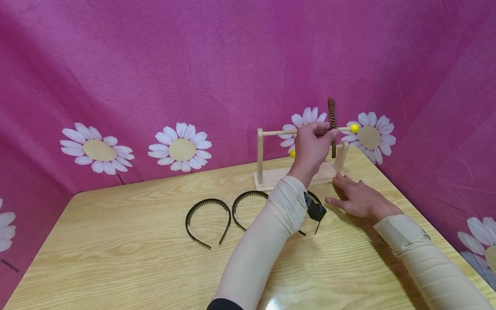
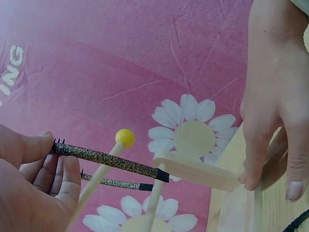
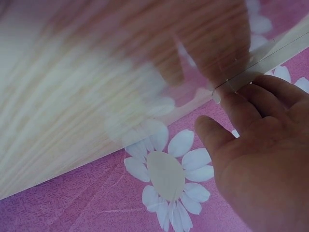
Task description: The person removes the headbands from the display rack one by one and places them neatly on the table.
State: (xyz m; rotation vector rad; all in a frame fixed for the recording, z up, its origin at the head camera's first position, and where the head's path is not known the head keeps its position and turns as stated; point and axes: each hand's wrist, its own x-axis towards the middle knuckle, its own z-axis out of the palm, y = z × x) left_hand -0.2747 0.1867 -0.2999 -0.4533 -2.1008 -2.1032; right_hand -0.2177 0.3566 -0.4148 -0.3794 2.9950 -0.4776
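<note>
My left hand [image 1: 311,144] pinches a brown glittery headband [image 1: 332,116] and holds it upright over the top rod of a wooden rack [image 1: 271,175], near the rod's yellow ball end [image 1: 354,128]. In the left wrist view the headband [image 2: 108,159] straddles the rod, gripped between the thumb and fingers of my left hand [image 2: 34,183]. My right hand [image 1: 358,198] lies flat on the table with straight fingers, its fingertips at the rack's base. The same hand [image 2: 275,96] touches the base's end in the left wrist view.
Two black toothed headbands [image 1: 207,215] [image 1: 248,202] lie on the wooden table [image 1: 116,241] in front of the rack; a third is partly hidden under my left forearm. Pink daisy-print cloth closes off the back and sides. The right wrist view is blurred.
</note>
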